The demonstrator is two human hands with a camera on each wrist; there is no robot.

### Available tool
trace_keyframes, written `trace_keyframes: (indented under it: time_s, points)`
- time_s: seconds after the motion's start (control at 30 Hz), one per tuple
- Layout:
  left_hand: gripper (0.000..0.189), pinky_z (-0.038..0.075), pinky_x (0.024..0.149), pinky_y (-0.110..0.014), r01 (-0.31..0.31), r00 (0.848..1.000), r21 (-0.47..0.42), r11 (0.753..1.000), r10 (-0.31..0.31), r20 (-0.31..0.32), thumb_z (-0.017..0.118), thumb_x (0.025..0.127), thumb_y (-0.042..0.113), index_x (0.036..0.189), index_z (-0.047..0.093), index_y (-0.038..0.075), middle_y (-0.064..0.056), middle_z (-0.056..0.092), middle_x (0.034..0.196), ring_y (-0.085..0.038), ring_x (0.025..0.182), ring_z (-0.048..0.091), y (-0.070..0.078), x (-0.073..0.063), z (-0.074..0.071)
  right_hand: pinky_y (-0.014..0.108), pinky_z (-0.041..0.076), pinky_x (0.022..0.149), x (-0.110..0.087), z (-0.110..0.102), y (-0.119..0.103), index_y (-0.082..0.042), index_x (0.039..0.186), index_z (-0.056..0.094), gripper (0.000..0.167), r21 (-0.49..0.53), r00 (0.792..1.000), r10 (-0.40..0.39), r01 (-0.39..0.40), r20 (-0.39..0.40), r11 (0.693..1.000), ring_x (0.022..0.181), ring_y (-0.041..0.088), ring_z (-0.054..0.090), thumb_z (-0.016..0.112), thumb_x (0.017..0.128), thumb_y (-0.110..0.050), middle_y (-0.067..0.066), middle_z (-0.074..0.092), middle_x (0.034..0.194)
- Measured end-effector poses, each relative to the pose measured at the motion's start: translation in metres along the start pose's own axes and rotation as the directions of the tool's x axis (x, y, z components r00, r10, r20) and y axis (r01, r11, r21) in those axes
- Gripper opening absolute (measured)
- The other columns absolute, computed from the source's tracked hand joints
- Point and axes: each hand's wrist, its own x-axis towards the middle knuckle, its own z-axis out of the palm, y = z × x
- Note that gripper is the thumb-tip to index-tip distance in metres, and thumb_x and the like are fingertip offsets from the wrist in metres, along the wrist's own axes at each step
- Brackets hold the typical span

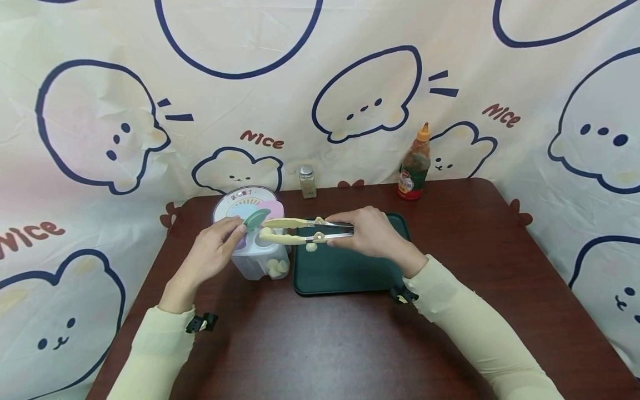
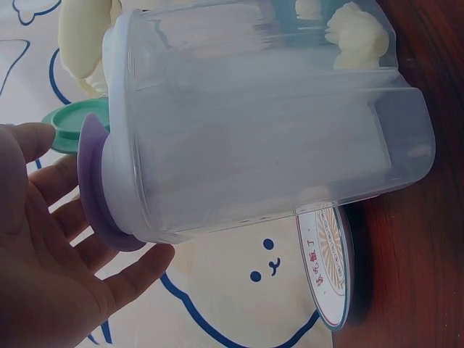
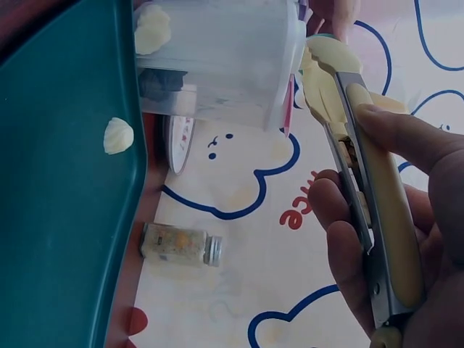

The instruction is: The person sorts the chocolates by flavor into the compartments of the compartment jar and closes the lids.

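Observation:
A clear plastic canister (image 1: 248, 265) with several coloured flap lids stands left of the tray. My left hand (image 1: 211, 247) pinches its green lid (image 1: 256, 219), which is tilted up; the other fingers spread beside the purple lid (image 2: 94, 190) in the left wrist view. In my right hand (image 1: 375, 233) I grip metal tongs (image 1: 287, 223) with cream tips, pointing left over the canister's top near the raised lid. I cannot tell whether the tips hold anything. Pale shell-like pieces (image 2: 358, 35) lie inside one canister compartment. Another pale ridged piece (image 3: 118, 136) lies on the dark green tray (image 1: 345, 275).
Behind the canister leans a round printed disc (image 1: 240, 195). A small glass shaker jar (image 1: 308, 182) and a sauce bottle (image 1: 414, 172) with an orange nozzle stand along the table's back edge, against the patterned cloth (image 1: 350, 155).

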Motion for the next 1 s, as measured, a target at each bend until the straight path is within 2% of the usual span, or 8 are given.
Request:
trace_keyframes:
  time_s: [0.3, 0.53, 0.8, 1.0]
  points:
    - [0.048, 0.040, 0.108, -0.063, -0.005, 1.000, 0.001, 1.000, 0.005, -0.006, 0.042, 0.106, 0.040, 0.135, 0.059, 0.006, -0.017, 0.057, 0.140, -0.037, 0.124, 0.054, 0.001, 0.000, 0.000, 0.028, 0.041, 0.054, 0.000, -0.002, 0.001, -0.027, 0.126, 0.070, 0.046, -0.006, 1.000, 0.011, -0.011, 0.004, 1.000, 0.062, 0.012, 0.053, 0.078, 0.084, -0.045, -0.008, 0.070, 0.075]
    - [0.045, 0.043, 0.105, -0.061, -0.018, 1.000, 0.001, 1.000, 0.018, -0.015, 0.042, 0.106, 0.039, 0.132, 0.061, 0.008, -0.015, 0.060, 0.135, -0.034, 0.118, 0.056, 0.000, 0.000, 0.000, 0.029, 0.046, 0.062, -0.002, -0.009, 0.008, -0.027, 0.127, 0.070, 0.049, -0.014, 0.999, 0.045, -0.045, -0.017, 0.999, 0.073, 0.015, 0.058, 0.079, 0.083, -0.046, -0.004, 0.076, 0.096]
    - [0.042, 0.044, 0.103, -0.059, -0.034, 0.999, 0.004, 0.999, 0.034, -0.026, 0.043, 0.106, 0.037, 0.131, 0.062, 0.009, -0.015, 0.061, 0.134, -0.034, 0.115, 0.056, -0.001, 0.000, 0.000, 0.032, 0.047, 0.067, -0.006, -0.013, 0.036, -0.024, 0.126, 0.070, 0.049, -0.012, 0.994, 0.093, -0.094, -0.051, 0.996, 0.079, 0.019, 0.061, 0.079, 0.083, -0.045, 0.003, 0.077, 0.101]
    - [0.043, 0.044, 0.104, -0.060, -0.026, 0.999, 0.001, 1.000, 0.026, -0.020, 0.043, 0.106, 0.038, 0.132, 0.061, 0.008, -0.016, 0.060, 0.135, -0.034, 0.116, 0.056, 0.000, 0.000, 0.000, 0.036, 0.052, 0.071, -0.006, -0.004, 0.060, -0.022, 0.126, 0.070, 0.050, -0.057, 0.992, 0.127, -0.128, -0.016, 0.990, 0.083, 0.019, 0.062, 0.079, 0.083, -0.046, 0.004, 0.076, 0.106]
